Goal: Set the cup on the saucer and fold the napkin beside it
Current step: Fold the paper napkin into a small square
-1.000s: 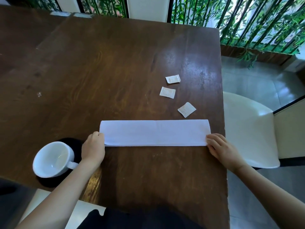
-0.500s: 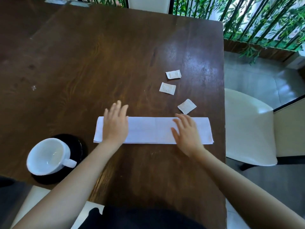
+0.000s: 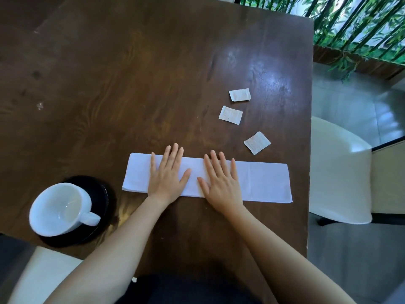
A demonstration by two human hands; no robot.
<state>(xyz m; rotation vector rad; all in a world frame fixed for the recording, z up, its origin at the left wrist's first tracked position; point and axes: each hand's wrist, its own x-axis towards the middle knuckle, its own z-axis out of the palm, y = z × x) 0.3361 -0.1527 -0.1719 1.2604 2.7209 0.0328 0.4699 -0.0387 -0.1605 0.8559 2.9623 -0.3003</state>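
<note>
Two hands are lying flat, palms down, on the napkin [image 3: 263, 183], with fingers straight and thumbs spread toward each other but not touching. The napkin, white and folded into a long strip, is stretching from left to right across the near part of the dark wooden worktop [image 3: 131, 84]. The left hand [image 3: 167, 178] is pressing on the strip left of its middle, leaving the left end showing beyond it. The right hand [image 3: 221, 183] is pressing beside it near the middle, leaving the right third bare and running close to the worktop's right edge. Fingertips of both hands are reaching the strip's far edge, and both wrists are crossing its near edge.

Left of the napkin and apart from it, the white cup [image 3: 58, 208] is sitting on the black saucer [image 3: 100, 189], its handle pointing right toward the left forearm. Three small paper packets [image 3: 230, 114] are lying on the wood beyond the napkin's right half, none touching it. A white chair [image 3: 337, 172] is standing just past the worktop's right edge.
</note>
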